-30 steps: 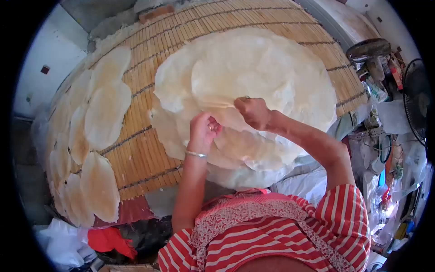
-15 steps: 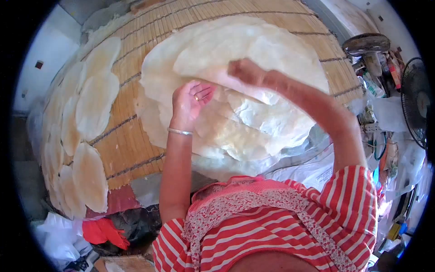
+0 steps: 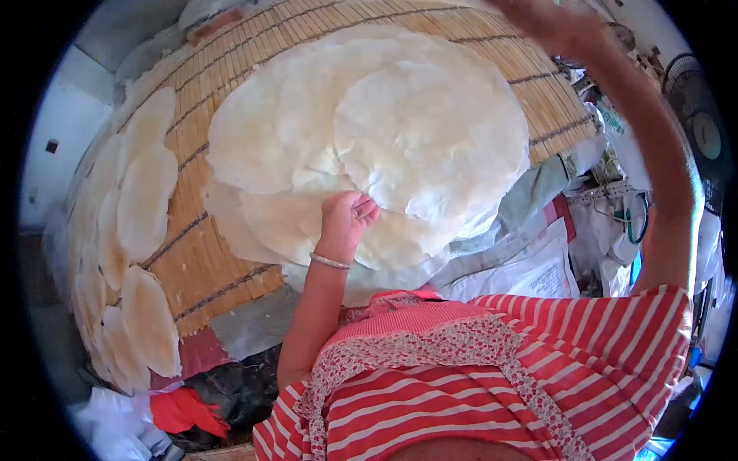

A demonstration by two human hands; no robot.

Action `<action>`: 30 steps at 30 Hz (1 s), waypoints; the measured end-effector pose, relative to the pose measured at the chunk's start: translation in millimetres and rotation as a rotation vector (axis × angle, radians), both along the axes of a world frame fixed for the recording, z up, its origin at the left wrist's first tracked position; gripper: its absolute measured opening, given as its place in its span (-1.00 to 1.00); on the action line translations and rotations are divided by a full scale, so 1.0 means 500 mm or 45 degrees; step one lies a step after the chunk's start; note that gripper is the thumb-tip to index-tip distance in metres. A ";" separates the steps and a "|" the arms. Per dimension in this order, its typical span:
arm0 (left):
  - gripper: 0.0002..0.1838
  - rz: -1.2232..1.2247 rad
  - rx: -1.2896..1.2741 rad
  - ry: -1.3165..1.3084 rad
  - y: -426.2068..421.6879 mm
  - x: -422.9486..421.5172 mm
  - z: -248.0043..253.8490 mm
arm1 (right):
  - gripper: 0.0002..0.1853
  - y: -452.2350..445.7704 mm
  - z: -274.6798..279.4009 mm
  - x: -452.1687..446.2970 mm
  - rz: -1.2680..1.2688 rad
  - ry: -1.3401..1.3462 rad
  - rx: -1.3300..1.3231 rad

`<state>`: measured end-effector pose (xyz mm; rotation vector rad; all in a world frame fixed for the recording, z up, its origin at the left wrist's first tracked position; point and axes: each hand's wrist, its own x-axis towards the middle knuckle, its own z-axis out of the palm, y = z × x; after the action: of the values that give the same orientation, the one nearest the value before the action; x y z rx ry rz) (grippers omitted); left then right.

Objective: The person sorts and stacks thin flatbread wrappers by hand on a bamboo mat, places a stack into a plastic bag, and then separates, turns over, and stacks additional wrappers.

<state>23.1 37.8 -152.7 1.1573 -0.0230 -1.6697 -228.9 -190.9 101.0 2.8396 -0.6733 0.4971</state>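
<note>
Thin, pale round sheets [image 3: 269, 131] overlap in a broad pile on the slatted bamboo mat [image 3: 192, 269]. One round sheet [image 3: 430, 131] lies on top, toward the right of the pile. At its lower left edge, my left hand [image 3: 352, 213] is closed, fingertips pinched on that edge, a bracelet round the wrist. My right hand [image 3: 530, 14] is raised at the top edge of the view, past the pile, blurred and partly cut off, so its fingers cannot be made out.
More thin oval sheets [image 3: 146, 203] lie overlapping along the mat's left side. A black fan [image 3: 696, 127] and plastic bags stand at the right. A white printed sack [image 3: 530, 269] lies near the front edge, and a red cloth [image 3: 187, 409] at the lower left.
My right hand has swung up and away from the pile to the top edge. My left hand, open half a second ago, has closed at the top sheet's edge. That sheet now lies flatter.
</note>
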 end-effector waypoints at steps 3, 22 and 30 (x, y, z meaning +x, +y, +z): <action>-0.88 -0.290 -0.180 0.134 -0.002 0.006 -0.026 | -0.77 0.200 -0.226 0.012 -0.083 0.050 0.088; -0.91 -0.218 -0.298 0.210 -0.051 -0.064 0.083 | -0.77 0.366 -0.387 0.096 -0.450 0.059 0.827; -0.93 0.459 -0.373 -0.411 -0.113 0.131 -0.025 | -0.73 0.058 -0.163 -0.077 -0.845 -0.551 1.066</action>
<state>88.7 -18.4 -165.2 1.1182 -0.2409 -1.1112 -267.2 -161.9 19.7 2.8664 -2.2513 0.8519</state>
